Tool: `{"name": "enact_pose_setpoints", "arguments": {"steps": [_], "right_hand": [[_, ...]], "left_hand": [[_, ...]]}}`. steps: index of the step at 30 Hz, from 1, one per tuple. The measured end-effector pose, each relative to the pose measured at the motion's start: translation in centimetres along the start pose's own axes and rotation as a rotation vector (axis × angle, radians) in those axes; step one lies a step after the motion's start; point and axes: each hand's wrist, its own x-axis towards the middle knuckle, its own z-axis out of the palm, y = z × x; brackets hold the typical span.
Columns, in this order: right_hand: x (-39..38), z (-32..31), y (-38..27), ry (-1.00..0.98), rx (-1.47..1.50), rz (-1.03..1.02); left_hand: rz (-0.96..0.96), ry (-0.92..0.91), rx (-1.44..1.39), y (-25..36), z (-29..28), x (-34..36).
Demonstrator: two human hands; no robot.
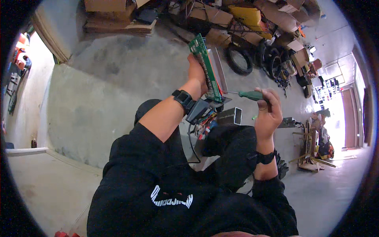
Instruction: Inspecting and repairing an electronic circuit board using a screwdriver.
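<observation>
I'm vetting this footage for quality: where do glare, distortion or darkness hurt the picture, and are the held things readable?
Head view: glare whites out the doorway at right; head view: the brown frame at upper left bends toward the black rim; head view: the black trousers lose detail; head view: the green circuit board and screwdriver stay readable.

Two hands (269, 114), one screwdriver (251, 95), one circuit board (209, 71), one metal tube (228, 117)
</observation>
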Motion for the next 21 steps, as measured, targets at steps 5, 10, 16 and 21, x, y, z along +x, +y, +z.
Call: {"name": "enact_pose_setpoints", "arguments": {"steps": [5,10,16,21], "right_hand": [[0.6,0.8,-2.0,-0.111,0.107,-0.003],[1.1,0.6,-3.5,-0.209,0.157,-0.011],[3.0,2.1,-3.1,-0.105,0.045,-0.161],[3.7,2.8,-1.2,-0.095,0.157,-0.105]], "left_hand": [[-0.009,-0.034,0.011,2.4,0.2,-2.0],[0.064,0.001,-0.042,2.5,0.5,-2.1],[0.076,-0.040,-0.125,2.2,0.2,-1.3],[0.102,0.056,-0.158,3.7,0.2,-1.8]]}}
